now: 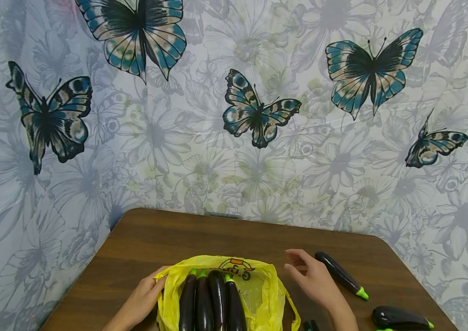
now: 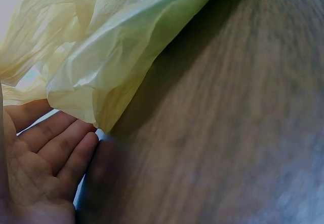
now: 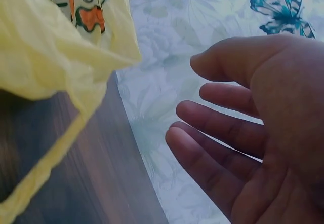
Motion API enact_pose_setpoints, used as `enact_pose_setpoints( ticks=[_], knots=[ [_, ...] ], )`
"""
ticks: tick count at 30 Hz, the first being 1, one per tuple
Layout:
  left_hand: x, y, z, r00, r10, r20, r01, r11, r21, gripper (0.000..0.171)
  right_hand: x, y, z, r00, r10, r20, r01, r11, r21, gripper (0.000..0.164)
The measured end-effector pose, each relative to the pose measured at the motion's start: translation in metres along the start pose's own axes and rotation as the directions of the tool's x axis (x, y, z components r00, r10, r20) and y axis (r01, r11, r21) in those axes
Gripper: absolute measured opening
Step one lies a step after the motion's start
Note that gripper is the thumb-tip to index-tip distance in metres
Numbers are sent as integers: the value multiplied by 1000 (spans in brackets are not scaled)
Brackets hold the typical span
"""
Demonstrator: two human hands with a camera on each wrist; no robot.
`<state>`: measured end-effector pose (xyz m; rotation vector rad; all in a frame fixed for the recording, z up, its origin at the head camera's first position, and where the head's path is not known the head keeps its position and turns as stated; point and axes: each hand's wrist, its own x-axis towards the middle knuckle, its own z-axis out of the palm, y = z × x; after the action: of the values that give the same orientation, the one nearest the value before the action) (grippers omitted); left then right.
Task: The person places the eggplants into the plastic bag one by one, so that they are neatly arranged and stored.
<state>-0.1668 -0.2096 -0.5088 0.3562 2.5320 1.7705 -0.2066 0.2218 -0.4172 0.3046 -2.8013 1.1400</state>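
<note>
Four eggplants point(image 1: 211, 301) lie inside the yellow bag point(image 1: 259, 294). Left hand point(image 1: 140, 299) touches the bag's left edge, fingers straight, apparently steadying it. Right hand point(image 1: 314, 280) hovers right of the bag, spread, holding nothing.

light: even, soft | head: sharp, edges warped | wrists: blurred

left hand point(image 1: 143, 296) touches yellow bag point(image 1: 259, 294) of eggplants point(image 1: 211, 301); right hand point(image 1: 314, 280) hovers open beside it.
</note>
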Motion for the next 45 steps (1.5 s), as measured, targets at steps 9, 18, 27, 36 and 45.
enact_pose_setpoints(
  ticks=[9, 18, 27, 36, 45],
  knots=[
    [0, 1, 0, 1000, 3, 1, -4, 1000, 24, 48, 3, 20, -9, 999, 15, -45, -17, 999, -45, 37],
    [1, -1, -1, 1000, -4, 9, 4, 1000, 13, 49, 4, 38, -19, 991, 40, -125, -50, 996, -79, 39],
    [2, 0, -2, 1000, -9, 15, 9, 1000, 1, 49, 3, 53, -27, 979, 107, -172, -121, 990, -73, 41],
    [2, -5, -4, 999, -1, 46, 2, 1000, -31, 52, 1, 73, -33, 967, 152, -206, -175, 979, -102, 44],
    [1, -1, -2, 1000, 10, 6, -10, 1000, 17, 47, 0, 93, -34, 952, 217, -215, -241, 966, -95, 49]
  ],
)
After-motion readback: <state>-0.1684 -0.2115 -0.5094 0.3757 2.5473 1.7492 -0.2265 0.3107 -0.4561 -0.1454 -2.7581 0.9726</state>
